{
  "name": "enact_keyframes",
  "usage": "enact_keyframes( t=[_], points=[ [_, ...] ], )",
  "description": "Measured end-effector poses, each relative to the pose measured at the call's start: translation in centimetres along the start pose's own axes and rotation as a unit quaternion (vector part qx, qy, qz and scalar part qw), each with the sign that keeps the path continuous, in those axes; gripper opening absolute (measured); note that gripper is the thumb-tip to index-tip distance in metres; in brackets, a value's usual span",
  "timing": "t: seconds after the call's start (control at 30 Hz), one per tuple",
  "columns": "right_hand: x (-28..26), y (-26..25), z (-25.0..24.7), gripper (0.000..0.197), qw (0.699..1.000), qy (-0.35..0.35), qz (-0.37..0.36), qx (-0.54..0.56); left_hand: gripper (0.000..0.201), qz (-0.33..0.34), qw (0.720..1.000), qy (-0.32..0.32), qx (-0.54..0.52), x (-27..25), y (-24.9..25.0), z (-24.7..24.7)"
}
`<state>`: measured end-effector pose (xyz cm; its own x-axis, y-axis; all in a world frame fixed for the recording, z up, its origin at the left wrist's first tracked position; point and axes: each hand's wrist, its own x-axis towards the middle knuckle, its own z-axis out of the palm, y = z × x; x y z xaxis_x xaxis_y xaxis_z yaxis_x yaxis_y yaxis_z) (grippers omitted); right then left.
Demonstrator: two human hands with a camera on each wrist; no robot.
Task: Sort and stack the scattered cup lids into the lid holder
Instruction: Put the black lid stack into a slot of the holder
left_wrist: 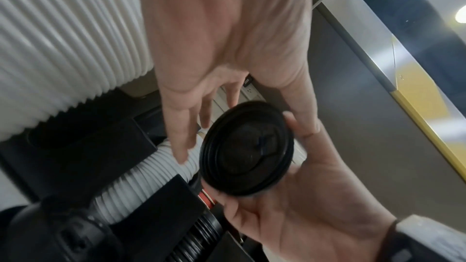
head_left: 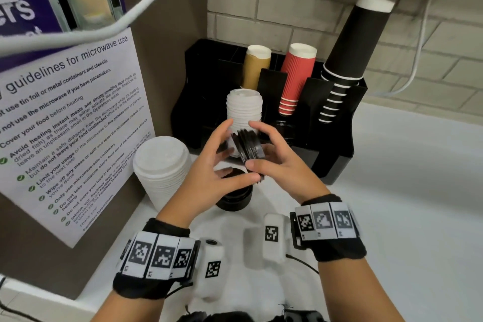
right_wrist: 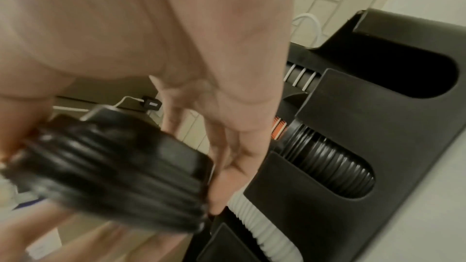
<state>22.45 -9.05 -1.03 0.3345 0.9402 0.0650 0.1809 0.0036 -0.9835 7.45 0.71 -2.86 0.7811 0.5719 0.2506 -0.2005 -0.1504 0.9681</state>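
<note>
A small stack of black cup lids is tilted on edge above the counter, in front of the black lid holder. My right hand grips this stack, thumb below and fingers on top. My left hand is beside it with fingers spread and nearly straight, and holds nothing. In the left wrist view the stack of black lids shows its top face. The holder's slots contain white lids and black lids. Another stack of black lids stands on the counter under my left hand.
A tall stack of white lids stands on the white counter at the left, beside a wall poster. Brown cups, red cups and black cups stick up from the holder's back. The brick wall lies behind.
</note>
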Motion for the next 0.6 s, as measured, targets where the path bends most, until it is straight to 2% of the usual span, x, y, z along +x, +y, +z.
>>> enact_keyframes(
  t=[0.2,0.3,0.6],
  points=[
    [-1.5,-1.0,-0.8,0.069,0.999,-0.037,-0.01,0.033,0.082,0.009,0.999,-0.021,-0.028,0.1,-0.1,-0.2],
    [-1.7,-1.3,-0.9,0.068,0.999,-0.042,-0.008,0.022,0.085,0.007,0.999,-0.027,-0.037,0.1,-0.3,-0.3],
    [-1.6,-1.7,0.2,0.066,1.0,0.009,-0.013,0.008,0.095,0.004,1.0,-0.018,-0.005,0.4,-0.2,-0.3]
  ],
)
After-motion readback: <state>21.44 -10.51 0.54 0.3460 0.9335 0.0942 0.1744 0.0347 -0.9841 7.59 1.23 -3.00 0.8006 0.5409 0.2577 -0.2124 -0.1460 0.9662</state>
